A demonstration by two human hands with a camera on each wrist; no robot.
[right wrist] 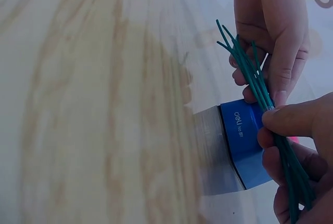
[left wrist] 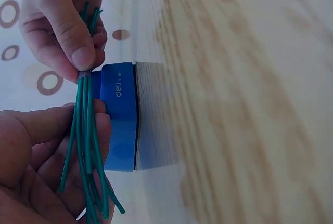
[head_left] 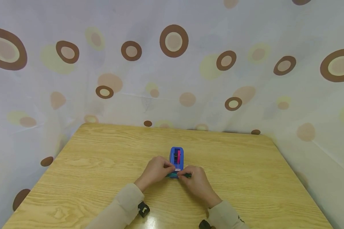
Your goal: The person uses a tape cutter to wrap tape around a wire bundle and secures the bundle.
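A bundle of thin green wire stems [left wrist: 87, 135] is banded near its middle with a clear strip of tape [right wrist: 270, 108]. With thumb and fingers, my right hand [head_left: 196, 181] pinches it at the band. My left hand [head_left: 157, 169] has curled fingers round the bundle just beside the band, the thumb tip close to the forefinger and partly behind the stems. Stem ends fan out past both hands. Right behind the bundle stands a blue tape dispenser [head_left: 173, 159] marked "deli", with a pink-edged tape roll [head_left: 179, 157] in it.
The hands work over a wood-grain table [head_left: 103, 152], near its middle. A pale curtain [head_left: 200, 41] with brown and beige circles hangs round its back and sides. Dark wrist cameras [head_left: 143, 209] sit below the sleeves.
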